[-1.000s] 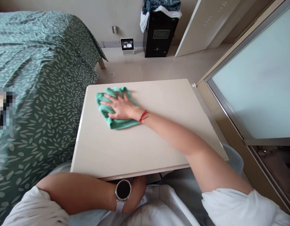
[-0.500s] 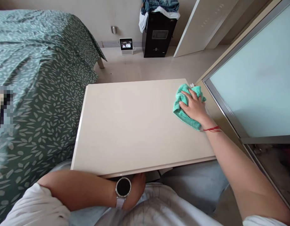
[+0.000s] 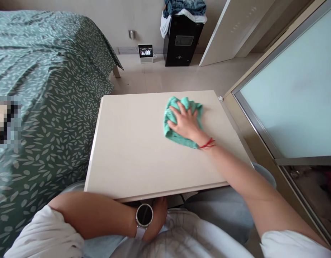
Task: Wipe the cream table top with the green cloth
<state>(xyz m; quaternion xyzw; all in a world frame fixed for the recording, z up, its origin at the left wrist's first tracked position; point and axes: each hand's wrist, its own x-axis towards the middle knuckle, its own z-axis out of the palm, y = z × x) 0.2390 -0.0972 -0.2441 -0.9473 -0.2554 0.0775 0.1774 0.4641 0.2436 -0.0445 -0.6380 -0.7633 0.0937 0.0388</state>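
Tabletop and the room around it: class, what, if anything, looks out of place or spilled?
I see no spill on the visible tabletop. Two things look slightly odd: clothes heaped untidily on the black cabinet, and a lit screen standing on the floor rather than on furniture.

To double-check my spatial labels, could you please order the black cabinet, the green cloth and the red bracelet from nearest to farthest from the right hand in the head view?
1. Green cloth: directly under the right hand, on the table.
2. Red bracelet: around the same arm's wrist.
3. Black cabinet: beyond the table's far edge.
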